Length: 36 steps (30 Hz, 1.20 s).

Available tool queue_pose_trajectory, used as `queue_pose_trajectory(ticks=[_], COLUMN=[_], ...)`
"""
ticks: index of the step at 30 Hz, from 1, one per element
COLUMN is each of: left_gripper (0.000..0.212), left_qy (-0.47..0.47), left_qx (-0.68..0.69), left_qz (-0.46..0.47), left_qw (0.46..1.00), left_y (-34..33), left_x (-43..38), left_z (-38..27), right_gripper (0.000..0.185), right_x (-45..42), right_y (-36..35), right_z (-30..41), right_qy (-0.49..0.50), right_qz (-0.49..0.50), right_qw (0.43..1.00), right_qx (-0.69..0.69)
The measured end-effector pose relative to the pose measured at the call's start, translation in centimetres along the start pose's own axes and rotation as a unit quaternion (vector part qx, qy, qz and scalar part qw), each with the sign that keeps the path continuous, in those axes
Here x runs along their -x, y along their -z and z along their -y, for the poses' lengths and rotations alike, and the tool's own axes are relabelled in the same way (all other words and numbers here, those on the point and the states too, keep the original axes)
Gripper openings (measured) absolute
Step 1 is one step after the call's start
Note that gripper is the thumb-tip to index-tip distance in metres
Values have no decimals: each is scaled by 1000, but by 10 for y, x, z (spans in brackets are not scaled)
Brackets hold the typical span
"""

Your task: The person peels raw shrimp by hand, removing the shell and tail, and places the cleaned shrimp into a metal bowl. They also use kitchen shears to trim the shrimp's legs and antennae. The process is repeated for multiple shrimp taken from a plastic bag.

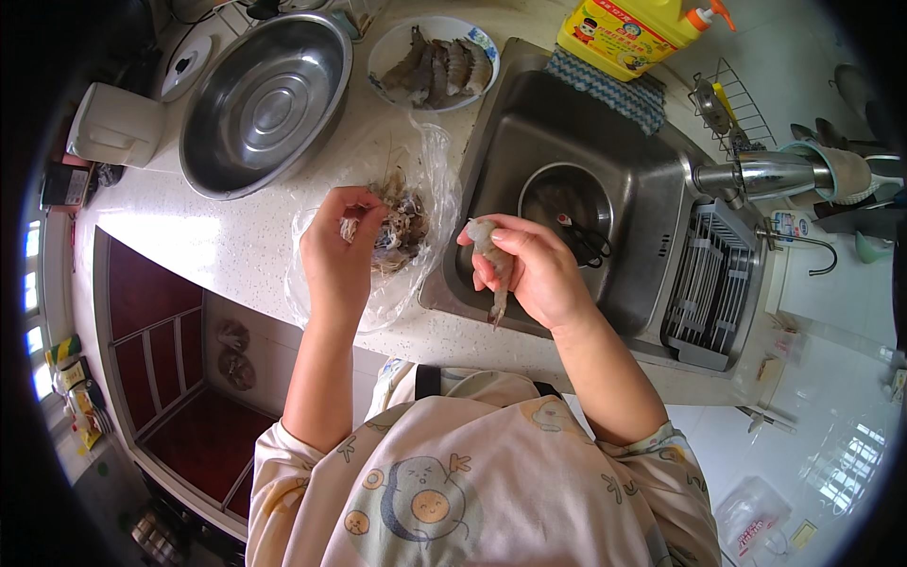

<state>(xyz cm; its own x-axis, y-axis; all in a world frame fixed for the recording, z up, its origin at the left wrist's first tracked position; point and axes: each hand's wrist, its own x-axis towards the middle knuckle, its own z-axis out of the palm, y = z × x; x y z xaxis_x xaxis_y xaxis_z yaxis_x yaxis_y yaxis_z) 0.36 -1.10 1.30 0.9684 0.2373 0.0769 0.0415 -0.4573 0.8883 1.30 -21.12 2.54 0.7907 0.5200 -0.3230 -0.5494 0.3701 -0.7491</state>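
My right hand [538, 273] holds a headless grey shrimp [502, 266] over the sink's left rim, its tail hanging down. The shrimp's upper end looks pale and bare of shell. My left hand [339, 244] has thumb and fingertips pinched together above a clear plastic bag [436, 166] on the counter. Whether a small scrap sits between those fingertips is too fine to see. Shrimp heads and shells [404, 230] lie heaped on the bag. Several whole-bodied shrimp [439, 67] rest on a white plate [379, 60] with blue decoration behind the bag.
A large stainless steel basin [269, 113] stands at the left. In the steel sink [567, 135] sits a round metal bowl [556, 188] with black-handled scissors [588, 241]. A grey drain rack [712, 283] spans the sink's right side. A yellow detergent jug [616, 35] stands behind on a striped cloth [609, 88].
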Motion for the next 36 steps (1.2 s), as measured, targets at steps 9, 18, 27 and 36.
queue_pose_trajectory(ticks=[9,18,27,36], left_gripper=[30,17,10,15], left_qy=[7,-11,20,-138], left_qx=[-344,-245,108,-191], left_qz=[82,63,181,57], left_qw=[935,968,977,970], left_y=[-7,-11,-23,-29], left_x=[0,-2,10,12], left_z=[-5,6,-35,-23], right_gripper=[40,41,35,19], right_x=[0,-1,-2,-8], right_y=[1,3,-6,8], right_z=[3,2,-1,-2], right_qy=[-8,-27,-25,34], right_qz=[18,20,-25,10], right_qw=[999,987,990,975], right_qx=[-48,-159,-133,-219])
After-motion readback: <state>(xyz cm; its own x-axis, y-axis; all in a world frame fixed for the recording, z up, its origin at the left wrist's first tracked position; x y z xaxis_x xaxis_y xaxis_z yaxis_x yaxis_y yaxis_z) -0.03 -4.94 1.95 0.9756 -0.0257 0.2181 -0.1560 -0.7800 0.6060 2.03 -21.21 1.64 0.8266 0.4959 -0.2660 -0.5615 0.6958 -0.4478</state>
